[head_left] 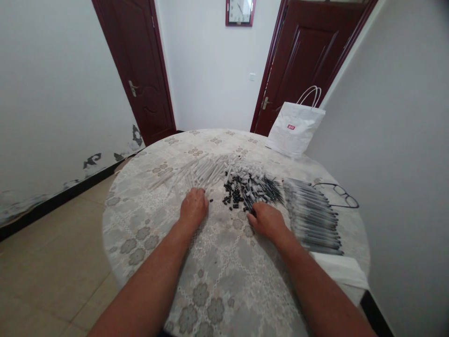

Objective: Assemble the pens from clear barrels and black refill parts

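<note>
My left hand (pixel 194 207) rests on the round table (pixel 224 262), its fingers curled down at the near end of a heap of white pen barrels (pixel 203 172). What those fingers hold is hidden. My right hand (pixel 267 220) lies at the near edge of a pile of black-tipped refills (pixel 261 186), fingers pinched together on something I cannot make out. Between the hands lies a scatter of small black caps (pixel 234 193). A row of finished pens (pixel 314 215) is laid out to the right of my right hand.
A flowered lace cloth covers the table. At its far right edge stands a white paper bag (pixel 295 129). Black-rimmed glasses (pixel 339 194) lie beyond the pens. A white cloth (pixel 342 270) hangs at the near right edge. Two dark doors and a wall clock are behind.
</note>
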The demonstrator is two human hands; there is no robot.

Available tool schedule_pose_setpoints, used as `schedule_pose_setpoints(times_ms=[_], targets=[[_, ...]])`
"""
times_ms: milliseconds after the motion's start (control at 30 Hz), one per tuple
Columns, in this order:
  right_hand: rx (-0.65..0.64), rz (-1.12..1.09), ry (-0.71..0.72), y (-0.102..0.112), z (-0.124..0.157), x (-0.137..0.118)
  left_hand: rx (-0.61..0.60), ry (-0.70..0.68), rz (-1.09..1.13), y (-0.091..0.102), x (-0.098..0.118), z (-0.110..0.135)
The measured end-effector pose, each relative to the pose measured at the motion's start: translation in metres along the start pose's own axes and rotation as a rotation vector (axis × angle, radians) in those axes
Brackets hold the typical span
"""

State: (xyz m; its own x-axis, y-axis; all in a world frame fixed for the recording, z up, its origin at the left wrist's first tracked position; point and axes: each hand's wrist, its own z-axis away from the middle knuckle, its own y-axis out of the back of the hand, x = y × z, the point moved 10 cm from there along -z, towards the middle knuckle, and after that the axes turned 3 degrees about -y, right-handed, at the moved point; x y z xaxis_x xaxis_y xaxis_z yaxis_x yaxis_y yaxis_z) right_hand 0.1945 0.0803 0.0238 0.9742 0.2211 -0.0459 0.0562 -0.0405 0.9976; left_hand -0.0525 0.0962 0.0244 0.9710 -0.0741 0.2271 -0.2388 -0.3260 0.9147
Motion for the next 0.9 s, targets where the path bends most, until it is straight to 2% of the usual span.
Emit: schedule_pose_setpoints(times_ms=[133,233,333,433,533,600,767,900], targets=[[0.006,0.06,-0.046,-0.003,-0.001,-0.002,0.063,0.029,0.29,0.008,-0.001,-0.002],[0.016,0.071,-0.07,-0.005,-0.002,0.001,0.047,0.128,0.557,0.006,-0.002,0.0],[0.037,0.031,-0.099,-0.005,-0.004,0.008,-0.071,0.171,0.907,-0.007,0.012,0.004],[0.133,-0.085,-0.105,0.003,-0.006,0.017,-0.219,0.145,1.186,-0.017,0.036,0.01],[0.289,-0.349,-0.081,0.019,-0.006,0.022,-0.296,0.127,1.314,-0.022,0.049,0.014],[0.331,-0.624,-0.097,0.023,-0.006,0.027,-0.336,0.113,1.366,-0.024,0.055,0.016],[0.207,-1.418,-0.118,0.008,-0.011,0.023,-0.463,0.063,1.489,-0.028,0.068,0.023],[0.274,-1.767,-0.057,0.013,-0.011,0.023,-0.517,0.01,1.443,-0.027,0.073,0.027]])
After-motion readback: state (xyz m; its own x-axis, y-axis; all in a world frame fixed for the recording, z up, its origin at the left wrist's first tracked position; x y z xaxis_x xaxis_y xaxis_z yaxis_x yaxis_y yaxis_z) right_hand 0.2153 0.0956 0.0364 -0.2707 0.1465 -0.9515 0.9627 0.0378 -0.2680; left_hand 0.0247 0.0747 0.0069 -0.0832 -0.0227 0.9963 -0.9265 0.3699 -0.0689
